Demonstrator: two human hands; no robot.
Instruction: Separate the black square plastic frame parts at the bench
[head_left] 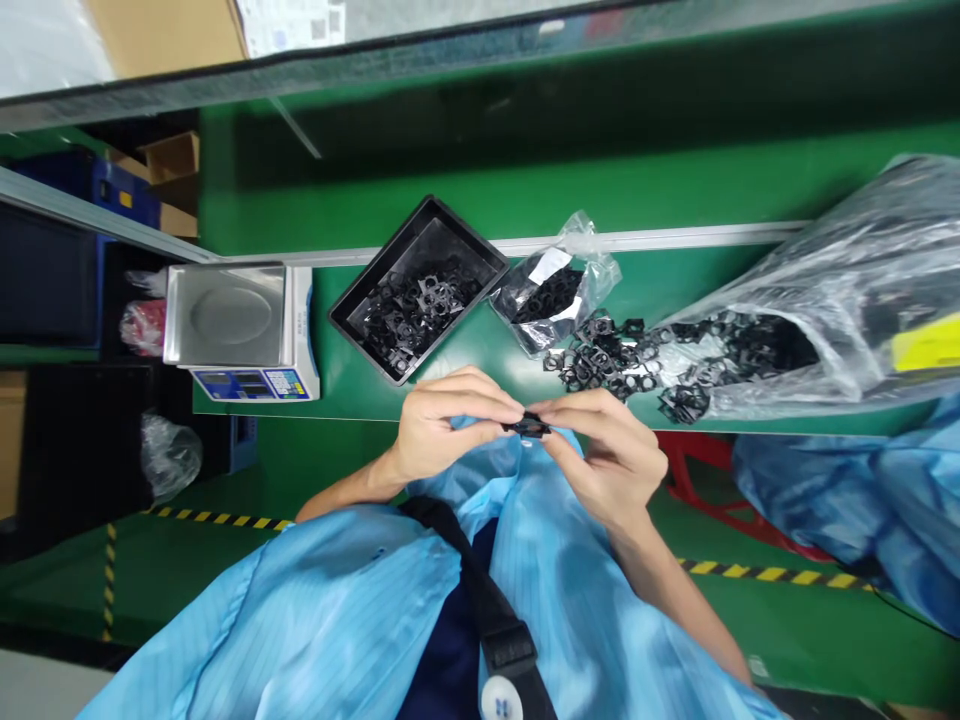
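Between my two hands, just off the table's front edge, is a small black plastic part (529,426). My left hand (442,425) pinches its left end with thumb and fingers. On the other end, my right hand (604,445) has its thumb and fingertips closed. Beyond my left hand lies a black tray (352,308) holding many similar black parts. A loose pile of black parts (600,355) is spread on the green table (480,350) beyond my right hand. Fingers hide some of the held part's shape.
A weighing scale (232,315) with a metal pan stands at the left. Beside the tray is a clear bag (551,290) with black parts. A large plastic bag (847,300) spills parts at the right. A person's blue sleeve (862,490) shows at far right.
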